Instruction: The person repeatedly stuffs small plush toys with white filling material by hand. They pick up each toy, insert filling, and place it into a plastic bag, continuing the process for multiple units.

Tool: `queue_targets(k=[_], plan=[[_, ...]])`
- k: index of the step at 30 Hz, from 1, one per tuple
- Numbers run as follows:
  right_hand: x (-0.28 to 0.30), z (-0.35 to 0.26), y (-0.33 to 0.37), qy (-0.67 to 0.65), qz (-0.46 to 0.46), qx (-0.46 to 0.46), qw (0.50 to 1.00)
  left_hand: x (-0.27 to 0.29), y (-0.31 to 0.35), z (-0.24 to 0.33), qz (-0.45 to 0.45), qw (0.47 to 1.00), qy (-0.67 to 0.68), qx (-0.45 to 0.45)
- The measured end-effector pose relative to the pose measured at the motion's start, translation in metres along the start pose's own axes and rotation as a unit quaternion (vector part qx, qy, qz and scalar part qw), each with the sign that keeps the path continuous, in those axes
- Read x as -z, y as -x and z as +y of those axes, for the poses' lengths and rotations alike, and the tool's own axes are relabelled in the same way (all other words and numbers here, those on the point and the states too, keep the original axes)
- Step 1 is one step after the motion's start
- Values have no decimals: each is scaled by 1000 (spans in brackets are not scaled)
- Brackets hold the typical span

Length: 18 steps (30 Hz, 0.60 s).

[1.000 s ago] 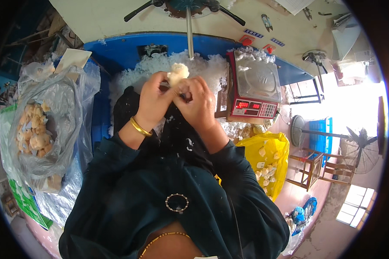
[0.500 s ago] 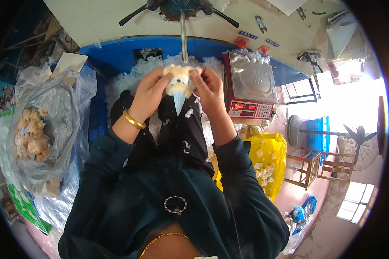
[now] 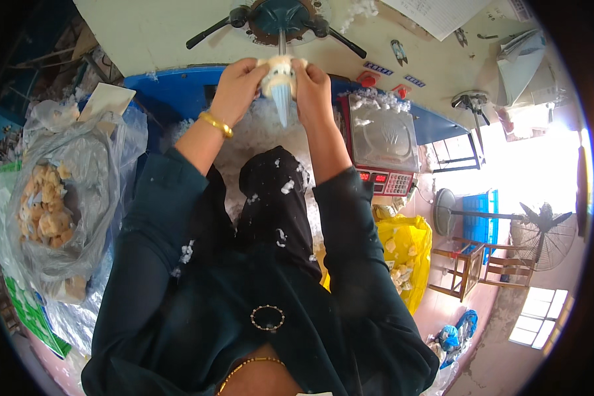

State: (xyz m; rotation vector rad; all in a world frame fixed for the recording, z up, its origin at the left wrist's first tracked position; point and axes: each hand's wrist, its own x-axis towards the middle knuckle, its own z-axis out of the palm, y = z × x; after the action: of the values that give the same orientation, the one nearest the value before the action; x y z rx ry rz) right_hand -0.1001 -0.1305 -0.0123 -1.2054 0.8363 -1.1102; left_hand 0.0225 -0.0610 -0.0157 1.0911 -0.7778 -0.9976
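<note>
A small cream and tan plush toy (image 3: 278, 74) with a light blue pointed piece hanging from it is stretched between my two hands. My left hand (image 3: 241, 86) pinches its left side, and my right hand (image 3: 312, 89) grips its right side. The toy sits at the lower end of a thin metal tube (image 3: 282, 45), which comes out of a round machine fitting with black handles. Whether the tube's tip is inside the toy is hidden. Loose white stuffing (image 3: 244, 135) lies in the blue trough (image 3: 171, 80) below my hands.
On the left, a clear plastic bag (image 3: 99, 191) holds several tan plush pieces. To the right stand a red digital scale (image 3: 383, 135) and a yellow bag (image 3: 421, 247) of plush pieces. Snips (image 3: 399, 51) and papers (image 3: 429, 14) lie on the pale bench.
Both hands have moved away from me with the plush toy, up along the metal tube to near the machine fitting. My arms are stretched further out.
</note>
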Motion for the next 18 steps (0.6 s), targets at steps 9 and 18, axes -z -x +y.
queue_targets(k=[9,18], plan=[[33,2,42,-21,-84,19,996,-8,48,0,-6,987,-136,-86],[14,-17,75,-21,-56,6,998,13,46,2,7,912,-325,-251]])
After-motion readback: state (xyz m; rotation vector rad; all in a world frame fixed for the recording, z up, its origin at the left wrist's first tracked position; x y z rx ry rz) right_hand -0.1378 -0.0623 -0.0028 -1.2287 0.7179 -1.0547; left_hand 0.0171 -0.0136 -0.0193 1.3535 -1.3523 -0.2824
